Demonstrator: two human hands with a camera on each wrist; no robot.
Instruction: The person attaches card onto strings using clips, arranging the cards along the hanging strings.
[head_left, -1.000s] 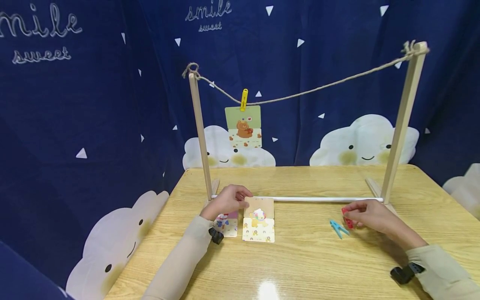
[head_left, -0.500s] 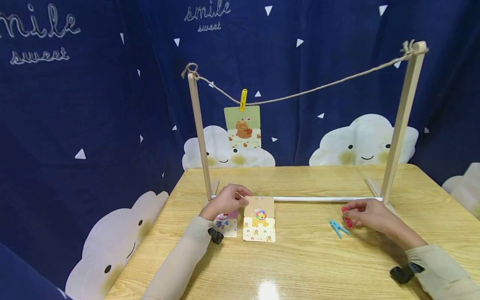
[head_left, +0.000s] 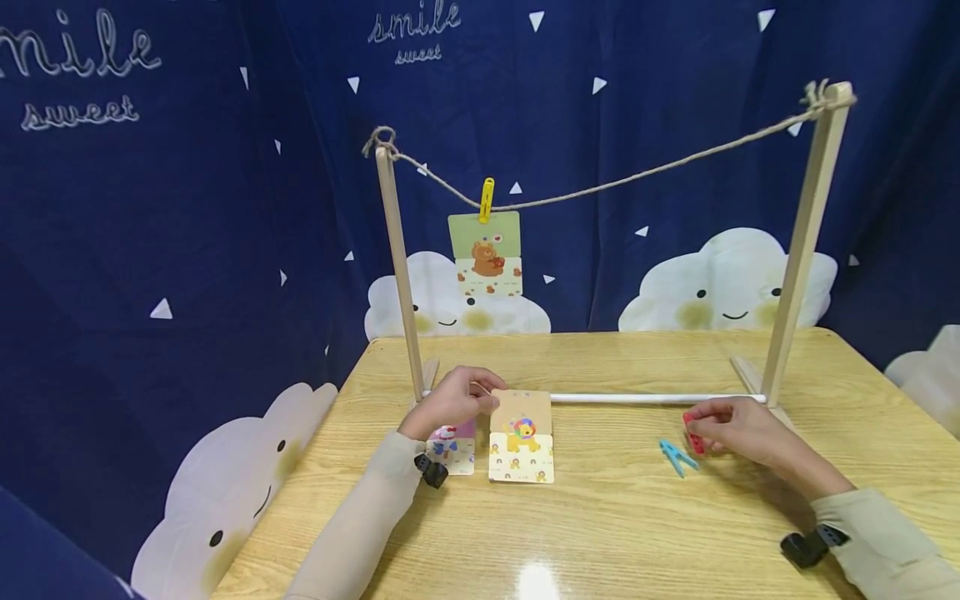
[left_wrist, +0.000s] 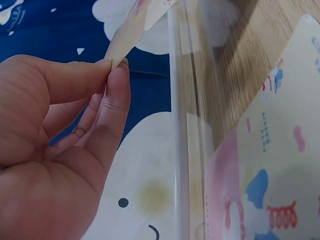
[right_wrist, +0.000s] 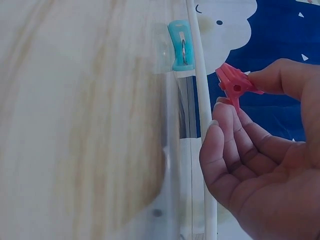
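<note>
Between thumb and index finger my left hand (head_left: 455, 402) pinches the upper left corner of a tan and cream lion card (head_left: 522, 437). In the left wrist view that card (left_wrist: 131, 34) is lifted off the table. A pink and cream card (head_left: 454, 452) lies on the table, partly hidden below the left hand. My right hand (head_left: 738, 429) pinches a red clothespin (right_wrist: 235, 85) by its handles, with the thumb on one side and fingers on the other. Beside it on the table rests a blue clothespin (head_left: 678, 457), also visible in the right wrist view.
A twine line (head_left: 622, 180) sags between two wooden posts (head_left: 808, 242). From it hangs a green bear card (head_left: 487, 254), held by a yellow clothespin (head_left: 487, 200). A white rod (head_left: 652, 399) joins the posts' feet across the wooden table (head_left: 615, 533).
The lion card shifts slightly right and up in the left hand, and its face turns a little more to the camera. The right hand and red clothespin stay in place.
</note>
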